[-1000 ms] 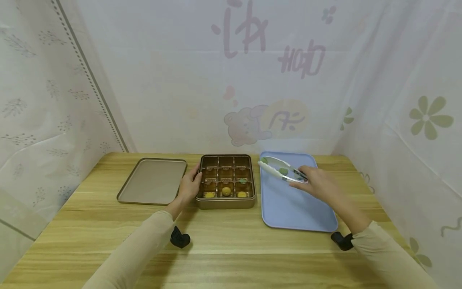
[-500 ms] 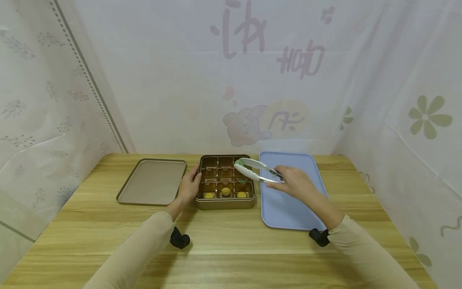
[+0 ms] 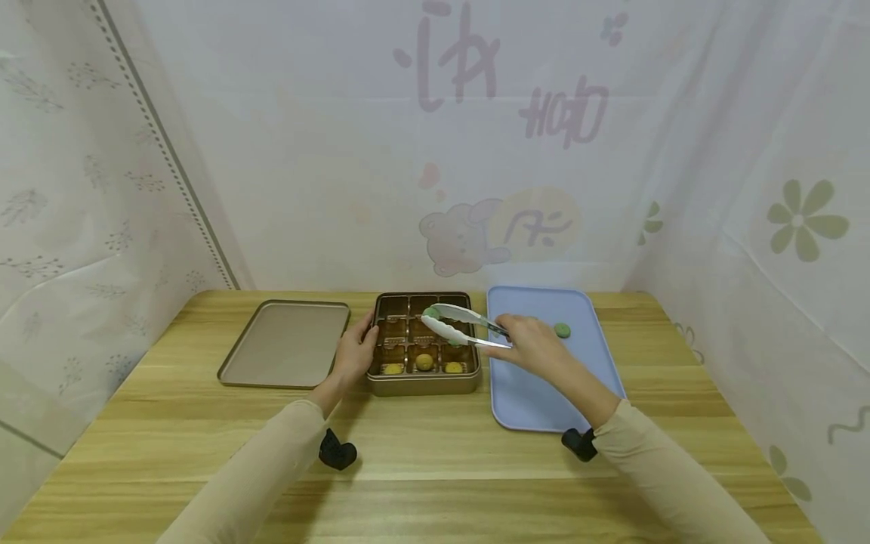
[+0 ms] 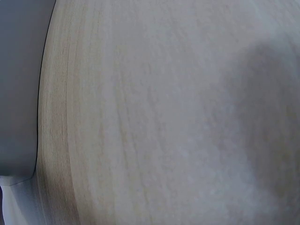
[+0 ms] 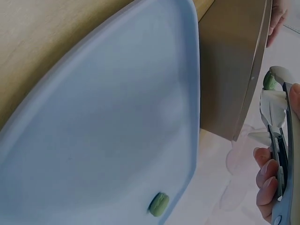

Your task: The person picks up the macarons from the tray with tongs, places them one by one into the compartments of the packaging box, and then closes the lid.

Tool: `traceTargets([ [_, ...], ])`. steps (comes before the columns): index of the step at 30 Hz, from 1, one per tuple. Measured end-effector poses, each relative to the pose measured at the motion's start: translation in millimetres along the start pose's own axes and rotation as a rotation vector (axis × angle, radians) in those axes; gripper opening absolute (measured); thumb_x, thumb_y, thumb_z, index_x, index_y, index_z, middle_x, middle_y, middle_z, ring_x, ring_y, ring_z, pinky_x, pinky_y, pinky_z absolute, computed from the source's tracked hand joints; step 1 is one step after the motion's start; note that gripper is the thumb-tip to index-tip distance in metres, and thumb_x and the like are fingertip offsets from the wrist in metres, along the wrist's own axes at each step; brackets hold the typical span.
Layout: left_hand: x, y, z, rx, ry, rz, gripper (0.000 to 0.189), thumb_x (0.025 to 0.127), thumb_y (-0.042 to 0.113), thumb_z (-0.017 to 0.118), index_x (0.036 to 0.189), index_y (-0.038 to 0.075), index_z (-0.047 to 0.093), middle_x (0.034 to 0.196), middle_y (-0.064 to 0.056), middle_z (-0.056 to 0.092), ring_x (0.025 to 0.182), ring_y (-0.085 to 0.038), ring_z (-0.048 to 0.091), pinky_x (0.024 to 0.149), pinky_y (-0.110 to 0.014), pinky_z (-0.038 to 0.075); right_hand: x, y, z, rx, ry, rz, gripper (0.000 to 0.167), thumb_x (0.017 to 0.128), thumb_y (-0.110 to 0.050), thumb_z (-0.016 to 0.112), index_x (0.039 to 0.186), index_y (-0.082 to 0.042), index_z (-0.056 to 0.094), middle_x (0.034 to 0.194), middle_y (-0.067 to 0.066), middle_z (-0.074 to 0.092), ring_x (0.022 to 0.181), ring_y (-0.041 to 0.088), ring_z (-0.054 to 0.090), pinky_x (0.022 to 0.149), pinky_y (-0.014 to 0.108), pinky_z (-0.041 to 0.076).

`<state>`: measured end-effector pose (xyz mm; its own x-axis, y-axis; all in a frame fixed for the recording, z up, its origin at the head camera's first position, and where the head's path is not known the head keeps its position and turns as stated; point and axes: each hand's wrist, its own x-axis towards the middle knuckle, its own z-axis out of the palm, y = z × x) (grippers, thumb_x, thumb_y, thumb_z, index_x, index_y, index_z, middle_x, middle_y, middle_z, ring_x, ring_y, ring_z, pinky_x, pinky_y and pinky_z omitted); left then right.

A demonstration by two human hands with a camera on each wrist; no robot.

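Observation:
My right hand grips a pair of tongs with white tips. Those tips pinch a small green macaron above the compartment box. Inside the box, yellow round sweets lie in the near row, and a green one is partly hidden under the tongs. My left hand rests with extended fingers against the box's left wall. In the right wrist view, the tongs hold the green macaron at their tips. The left wrist view shows no hand, only table and a grey-brown edge.
A blue tray lies right of the box, with a green macaron on it. To the left is the flat bronze lid. Patterned cloth hangs behind and at both sides of the wooden table.
My right hand has carried the tongs and the green macaron leftward, from above the blue tray to over the box. The left hand has stayed at the box's side.

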<state>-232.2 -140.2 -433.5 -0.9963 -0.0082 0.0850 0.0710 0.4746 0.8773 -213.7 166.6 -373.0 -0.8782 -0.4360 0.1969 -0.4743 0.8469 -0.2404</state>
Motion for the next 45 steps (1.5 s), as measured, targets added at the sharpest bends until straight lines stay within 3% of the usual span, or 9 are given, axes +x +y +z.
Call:
traceTargets([
  [11,0.4,-0.8,0.1,0.004,-0.003,0.005,0.047,0.102,0.012,0.039,0.146,0.0,0.03,0.149,-0.019,0.032,0.138,-0.033,0.029,0.11,-0.047,0.03,4.1,-5.0,7.7,-0.033,-0.031,0.012,0.051,0.079,-0.05,0.069,0.099,-0.003,0.061,0.071,0.001,0.056,0.054,0.012,0.045,0.046,0.023,0.035],
  [30,0.2,1.4,-0.9,-0.014,-0.027,-0.007,0.047,0.102,0.012,0.037,0.147,0.001,0.027,0.151,-0.018,0.03,0.138,-0.033,0.028,0.11,-0.047,0.029,8.4,-3.1,4.3,-0.069,-0.034,-0.036,0.049,0.078,-0.05,0.07,0.095,-0.004,0.061,0.069,0.0,0.054,0.055,0.012,0.047,0.047,0.024,0.037],
  [45,0.5,1.4,-0.5,-0.019,-0.019,-0.004,0.047,0.102,0.011,0.039,0.146,-0.001,0.028,0.15,-0.019,0.03,0.138,-0.033,0.028,0.111,-0.046,0.029,7.0,-5.8,4.1,-0.086,-0.043,-0.021,0.055,0.08,-0.051,0.069,0.104,-0.003,0.061,0.076,0.003,0.06,0.057,0.012,0.052,0.048,0.024,0.04],
])
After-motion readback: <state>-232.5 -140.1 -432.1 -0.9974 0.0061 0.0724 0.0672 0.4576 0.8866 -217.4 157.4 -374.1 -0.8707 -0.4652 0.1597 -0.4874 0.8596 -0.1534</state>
